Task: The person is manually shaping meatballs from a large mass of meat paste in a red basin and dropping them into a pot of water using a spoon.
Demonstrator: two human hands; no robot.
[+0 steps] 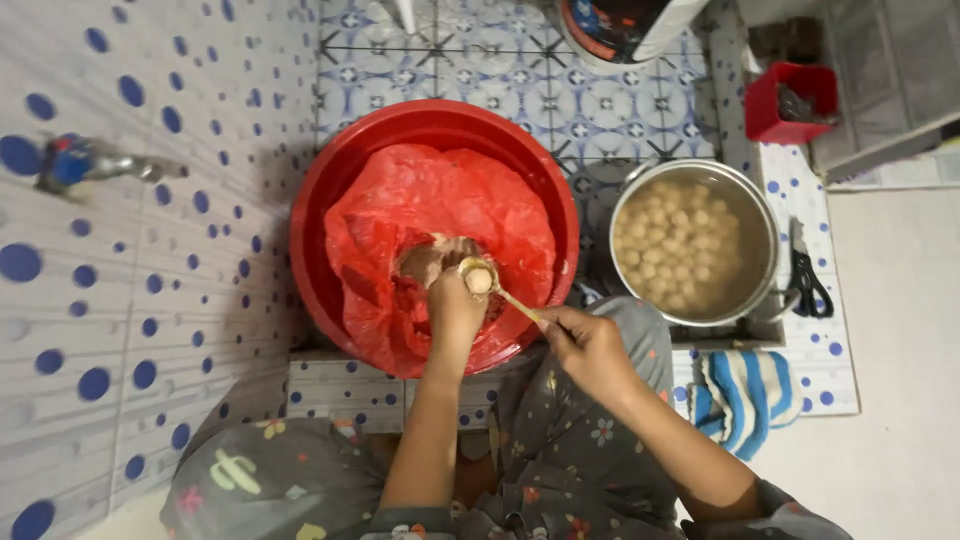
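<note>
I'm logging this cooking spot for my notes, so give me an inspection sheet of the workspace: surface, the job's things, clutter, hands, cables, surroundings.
Surface: patterned blue and white tiled floor.
Job's things: round red plastic basin lined with a crumpled red plastic bag holding a brownish paste; metal spoon carrying a pale ball; round steel pot of pale balls in liquid.
Clutter: black scissors, small red plastic box, blue and white striped cloth.
Hands: left hand squeezes paste at the spoon; right hand holds the spoon handle in its fingers.
Cables: nothing seen.
Surroundings: blue-dotted white tiled wall with a metal tap.
</note>
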